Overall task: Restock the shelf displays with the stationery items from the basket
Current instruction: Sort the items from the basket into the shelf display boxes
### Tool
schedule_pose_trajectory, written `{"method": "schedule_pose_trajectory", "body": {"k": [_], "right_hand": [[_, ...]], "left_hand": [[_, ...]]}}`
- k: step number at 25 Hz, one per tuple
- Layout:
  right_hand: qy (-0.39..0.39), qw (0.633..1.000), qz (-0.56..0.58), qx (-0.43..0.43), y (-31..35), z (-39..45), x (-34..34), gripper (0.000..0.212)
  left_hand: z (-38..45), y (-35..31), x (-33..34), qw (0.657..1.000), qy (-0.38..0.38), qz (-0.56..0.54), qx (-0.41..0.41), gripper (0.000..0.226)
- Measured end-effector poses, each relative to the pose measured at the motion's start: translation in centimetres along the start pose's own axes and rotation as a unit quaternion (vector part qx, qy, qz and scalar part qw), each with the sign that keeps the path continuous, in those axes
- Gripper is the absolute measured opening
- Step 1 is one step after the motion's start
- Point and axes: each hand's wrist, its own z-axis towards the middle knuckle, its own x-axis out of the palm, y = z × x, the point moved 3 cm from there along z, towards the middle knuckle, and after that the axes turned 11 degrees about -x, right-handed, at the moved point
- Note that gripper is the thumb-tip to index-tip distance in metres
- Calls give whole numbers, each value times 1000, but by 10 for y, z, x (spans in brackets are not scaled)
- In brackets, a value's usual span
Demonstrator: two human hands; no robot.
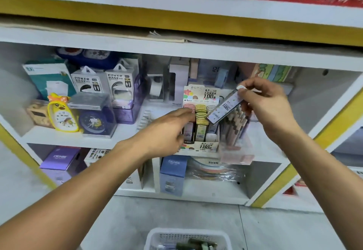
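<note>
A cardboard display box (200, 146) of pencil-lead cases stands on the middle shelf, with pink, yellow and grey cases in rows. My right hand (269, 106) pinches one slim lead case (224, 105) by its white-capped end and holds it tilted just above the box. My left hand (169, 130) reaches to the box's left side, fingers stretched out over the pink cases; I cannot tell whether they touch. The white basket (155, 238) sits on the floor at the bottom of the view, with several dark green items inside.
A clear tub of pens (235, 130) stands right of the box. Power bank packs (117, 85), a yellow duck clock (61, 114) and a dark blue clock (94, 122) fill the shelf's left. Purple and blue boxes (172, 173) sit on the lower shelf.
</note>
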Motion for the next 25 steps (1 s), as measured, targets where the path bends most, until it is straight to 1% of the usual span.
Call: {"method": "schedule_pose_trajectory", "body": {"k": [2, 4, 7, 11, 12, 13, 14, 15, 16, 17, 21, 25], "right_hand": [[-19, 1000, 9, 11, -5, -2, -18, 24], [-24, 1000, 12, 16, -10, -3, -29, 24], [-7, 1000, -3, 6, -13, -4, -33, 18], [5, 1000, -21, -6, -18, -2, -30, 11], [23, 998, -53, -27, -20, -1, -28, 8], [51, 990, -114, -63, -20, -2, -23, 5], [81, 971, -192, -113, -19, -4, -18, 8], [111, 945, -261, -165, -19, -7, -10, 11], [135, 920, -305, -203, -19, -10, -1, 13], [153, 903, -334, -222, -20, -13, 7, 15], [177, 859, -412, -247, -25, -16, 28, 12], [179, 849, -442, -230, -32, -10, 37, 10]], "left_hand": [[6, -14, 9, 1000, 6, 14, 17, 72], [12, -23, 19, 999, 26, 35, 18, 73], [18, -28, 27, 997, 47, 56, 5, 73], [23, -29, 26, 998, 43, 54, -7, 71], [24, -28, 26, 998, 39, 54, -10, 72], [24, -28, 26, 998, 37, 54, -12, 73], [24, -27, 27, 998, 38, 55, -14, 75], [24, -27, 27, 997, 44, 59, -15, 76], [25, -27, 29, 997, 51, 63, -15, 77], [26, -27, 29, 996, 57, 66, -15, 76], [28, -26, 27, 996, 54, 72, -17, 74], [28, -27, 26, 996, 45, 79, -10, 72]]}}
